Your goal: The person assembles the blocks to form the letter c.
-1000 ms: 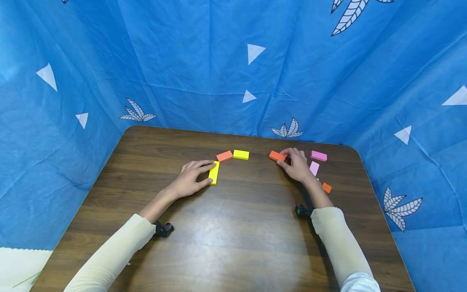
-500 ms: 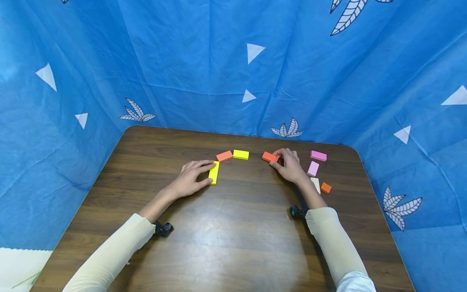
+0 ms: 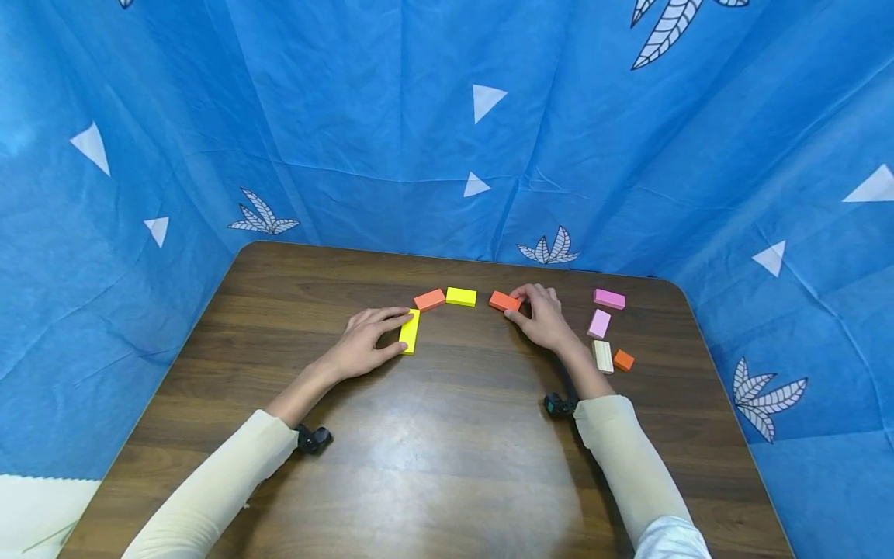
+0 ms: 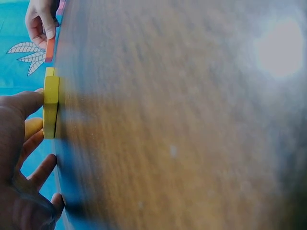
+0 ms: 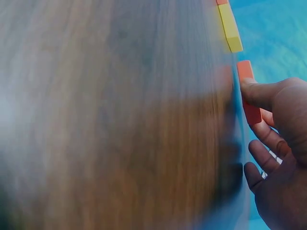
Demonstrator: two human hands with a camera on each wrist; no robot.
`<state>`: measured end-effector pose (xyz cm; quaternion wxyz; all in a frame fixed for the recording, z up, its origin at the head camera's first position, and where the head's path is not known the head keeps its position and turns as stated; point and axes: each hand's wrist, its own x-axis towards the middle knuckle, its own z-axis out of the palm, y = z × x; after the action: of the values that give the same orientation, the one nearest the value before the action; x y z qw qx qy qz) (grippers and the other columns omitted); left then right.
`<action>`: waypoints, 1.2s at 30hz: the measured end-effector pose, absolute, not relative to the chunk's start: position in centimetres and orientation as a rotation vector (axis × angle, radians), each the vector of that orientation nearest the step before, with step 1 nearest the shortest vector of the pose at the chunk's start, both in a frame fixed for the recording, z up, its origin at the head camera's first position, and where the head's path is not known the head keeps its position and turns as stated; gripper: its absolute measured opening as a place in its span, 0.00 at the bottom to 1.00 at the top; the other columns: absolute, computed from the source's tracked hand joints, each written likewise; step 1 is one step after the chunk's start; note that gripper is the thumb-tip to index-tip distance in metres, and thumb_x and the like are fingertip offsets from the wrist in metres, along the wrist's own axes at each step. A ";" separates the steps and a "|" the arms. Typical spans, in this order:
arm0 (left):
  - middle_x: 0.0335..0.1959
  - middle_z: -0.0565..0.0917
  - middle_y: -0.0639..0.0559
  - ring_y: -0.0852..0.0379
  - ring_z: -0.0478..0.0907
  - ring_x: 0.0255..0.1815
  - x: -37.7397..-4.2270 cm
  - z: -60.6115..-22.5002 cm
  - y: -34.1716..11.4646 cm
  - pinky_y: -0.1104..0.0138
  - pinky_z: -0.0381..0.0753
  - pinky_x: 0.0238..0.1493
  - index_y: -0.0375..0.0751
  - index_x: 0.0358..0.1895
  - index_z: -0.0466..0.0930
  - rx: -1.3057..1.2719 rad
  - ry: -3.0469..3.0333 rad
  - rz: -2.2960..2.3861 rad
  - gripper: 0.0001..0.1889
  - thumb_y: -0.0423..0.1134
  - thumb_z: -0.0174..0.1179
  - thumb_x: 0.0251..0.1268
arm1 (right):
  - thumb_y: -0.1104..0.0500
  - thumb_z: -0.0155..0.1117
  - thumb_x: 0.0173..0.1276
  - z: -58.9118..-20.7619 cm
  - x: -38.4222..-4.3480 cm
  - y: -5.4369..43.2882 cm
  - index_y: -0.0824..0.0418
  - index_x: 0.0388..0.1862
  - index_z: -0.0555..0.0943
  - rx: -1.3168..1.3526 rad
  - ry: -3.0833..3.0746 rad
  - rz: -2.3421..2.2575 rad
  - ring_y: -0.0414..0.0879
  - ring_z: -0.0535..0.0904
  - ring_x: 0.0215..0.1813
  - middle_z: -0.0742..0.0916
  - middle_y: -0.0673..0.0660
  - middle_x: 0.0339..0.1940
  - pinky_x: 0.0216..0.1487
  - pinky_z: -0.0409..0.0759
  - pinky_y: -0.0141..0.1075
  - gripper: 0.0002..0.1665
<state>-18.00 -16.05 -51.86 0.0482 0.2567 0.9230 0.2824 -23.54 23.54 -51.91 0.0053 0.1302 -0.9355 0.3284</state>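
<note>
My right hand (image 3: 547,321) pinches a red-orange block (image 3: 504,301) between thumb and fingers, close over the far part of the table. In the right wrist view the thumb presses the near face of this red-orange block (image 5: 248,93), while fingers sit behind it. My left hand (image 3: 359,345) rests its thumb and fingertips on a long yellow block (image 3: 410,332) that lies lengthwise to me. An orange block (image 3: 429,300) angles away from that block's far end, and a second yellow block (image 3: 462,296) follows to its right. A gap separates the second yellow block from the held one.
On the right lie a darker pink block (image 3: 610,299), a light pink block (image 3: 598,323), a cream block (image 3: 603,357) and a small orange block (image 3: 624,360). Blue curtains (image 3: 391,140) surround the brown wooden table (image 3: 447,435) at the back and sides.
My right hand has carried the red-orange block left, toward the second yellow block, uncovering the cream block. The left hand and the yellow block under it have stayed still.
</note>
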 end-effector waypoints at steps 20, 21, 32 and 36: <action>0.84 0.70 0.50 0.39 0.66 0.83 -18.2 -52.1 -16.0 0.31 0.52 0.81 0.52 0.82 0.70 0.777 2.810 0.869 0.32 0.51 0.64 0.79 | 0.52 0.72 0.77 -51.8 -23.8 21.3 0.62 0.61 0.81 0.427 -2.951 1.044 0.60 0.69 0.61 0.84 0.63 0.59 0.66 0.62 0.57 0.21; 0.84 0.70 0.50 0.39 0.66 0.83 -18.2 -52.1 -16.1 0.31 0.52 0.81 0.52 0.82 0.70 0.777 2.809 0.868 0.32 0.51 0.64 0.79 | 0.52 0.72 0.77 -51.8 -23.8 21.2 0.62 0.61 0.81 0.426 -2.953 1.046 0.60 0.69 0.61 0.84 0.63 0.60 0.65 0.62 0.56 0.21; 0.84 0.70 0.50 0.39 0.66 0.83 -18.1 -51.9 -16.0 0.31 0.52 0.81 0.52 0.82 0.70 0.778 2.813 0.862 0.32 0.50 0.65 0.79 | 0.52 0.75 0.75 -51.9 -23.7 21.0 0.61 0.60 0.81 0.433 -2.948 1.038 0.59 0.68 0.59 0.85 0.62 0.58 0.63 0.61 0.55 0.22; 0.84 0.70 0.51 0.39 0.66 0.83 -18.1 -52.0 -16.1 0.31 0.51 0.82 0.53 0.82 0.70 0.775 2.810 0.868 0.32 0.50 0.64 0.79 | 0.52 0.76 0.74 -51.9 -23.7 21.0 0.61 0.60 0.81 0.434 -2.939 1.048 0.59 0.69 0.59 0.85 0.62 0.57 0.64 0.62 0.57 0.23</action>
<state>-18.10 -16.05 -51.98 0.0498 0.2546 0.9227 0.2851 -23.70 21.00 -51.89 -0.0042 0.1377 -0.9329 0.3327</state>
